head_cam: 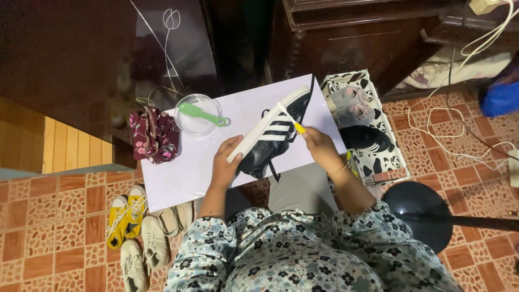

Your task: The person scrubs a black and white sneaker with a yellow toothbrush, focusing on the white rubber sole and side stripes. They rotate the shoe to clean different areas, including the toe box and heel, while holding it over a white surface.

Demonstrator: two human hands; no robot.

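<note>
Tiled floor surrounds a white board (184, 173); bowl (197, 114) and floral pouch (155, 134) sit aside. Left hand (226, 165) grips the black sneaker (273, 138); right hand (319, 146) pinches a yellow-handled brush (292, 121) against it.

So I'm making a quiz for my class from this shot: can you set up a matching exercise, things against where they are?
Things:
1. black sneaker
2. green brush
3. yellow sneakers
4. floral pouch

Places:
A. on the tiled floor
B. across the clear bowl
C. in the left hand
D. at the white board's left edge

Pairs: 1-C, 2-B, 3-A, 4-D
</note>
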